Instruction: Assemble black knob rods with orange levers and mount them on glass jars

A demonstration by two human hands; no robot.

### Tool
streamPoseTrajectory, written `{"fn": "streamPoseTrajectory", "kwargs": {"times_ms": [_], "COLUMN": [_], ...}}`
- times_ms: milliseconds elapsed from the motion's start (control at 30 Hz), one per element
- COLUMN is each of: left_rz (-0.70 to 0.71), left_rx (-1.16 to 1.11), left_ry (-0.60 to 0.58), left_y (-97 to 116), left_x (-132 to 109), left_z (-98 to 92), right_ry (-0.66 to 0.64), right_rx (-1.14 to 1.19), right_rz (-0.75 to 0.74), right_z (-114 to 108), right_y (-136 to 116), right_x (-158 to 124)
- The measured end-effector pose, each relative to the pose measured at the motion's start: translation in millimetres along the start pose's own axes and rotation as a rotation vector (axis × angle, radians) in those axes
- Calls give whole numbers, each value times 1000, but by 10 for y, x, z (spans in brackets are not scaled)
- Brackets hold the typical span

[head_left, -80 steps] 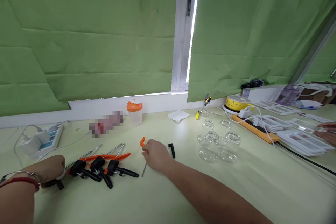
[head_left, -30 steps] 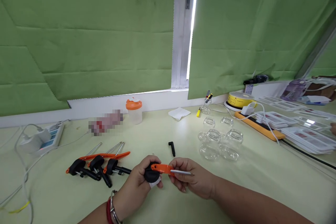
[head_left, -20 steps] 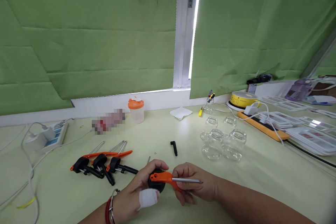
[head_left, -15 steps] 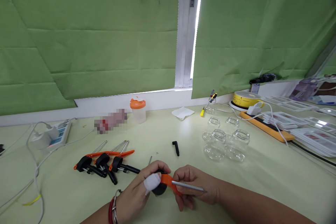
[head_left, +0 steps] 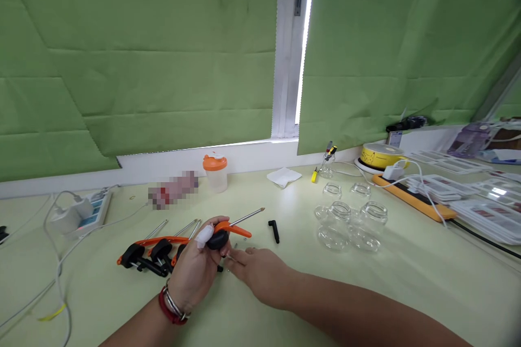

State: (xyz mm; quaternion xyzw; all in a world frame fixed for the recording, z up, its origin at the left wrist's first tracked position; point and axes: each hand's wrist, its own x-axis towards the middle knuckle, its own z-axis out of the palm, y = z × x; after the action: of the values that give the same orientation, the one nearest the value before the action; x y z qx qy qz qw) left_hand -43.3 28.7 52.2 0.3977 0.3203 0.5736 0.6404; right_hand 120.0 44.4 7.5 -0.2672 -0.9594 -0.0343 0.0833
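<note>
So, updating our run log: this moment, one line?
left hand: holding black-and-orange plastic part with metal rod; right hand: low over cream tabletop; bent black tube: untouched

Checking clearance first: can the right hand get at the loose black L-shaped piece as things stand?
Probably yes: the black L-shaped piece lies just beyond the right hand, with nothing visible between them. The orange-and-black part in the left hand sits off to one side.
</note>
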Motion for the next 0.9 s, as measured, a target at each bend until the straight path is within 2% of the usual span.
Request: {"fn": "streamPoseTrajectory", "kwargs": {"times_ms": [100, 200, 300, 433, 500, 533, 633, 700, 767, 900], "left_rz": [-4, -41, -80, -158, -219, -234, -201, -172, -181, -192], "left_rx": [-32, -39, -46, -32, -34, -40, -51, -33, -14, -17], "left_ry": [-3, -5, -25, -39, -56, -76, -157, -208, -248, -281], "left_y": [-31, -61, -91, -115, -141, -162, -254, -315, -352, -361], "left_x": [-17, -21, -28, -69, -93, -101, -113, -117, -126, -155], "left_z": [10, 27, 59, 107, 119, 121, 119, 126, 148, 210], "right_ry": [23, 75, 113, 157, 213, 280, 498, 623, 668, 652], "right_rx": [-164, -253, -251, -109, 116, 283, 798, 1061, 1222, 1334], "right_rz": [-104, -240, -349, -380, -309, -227, 167, 368, 457, 470], "right_z": [13, 13, -22, -193, -339, -418, -602, -638, -606, -494], "right_y": [-59, -142, -237, -292, -261, -233, -125, -57, -9, 19], "right_x": [88, 23, -92, -182, -199, -203, -198, -179, -153, -109]}}
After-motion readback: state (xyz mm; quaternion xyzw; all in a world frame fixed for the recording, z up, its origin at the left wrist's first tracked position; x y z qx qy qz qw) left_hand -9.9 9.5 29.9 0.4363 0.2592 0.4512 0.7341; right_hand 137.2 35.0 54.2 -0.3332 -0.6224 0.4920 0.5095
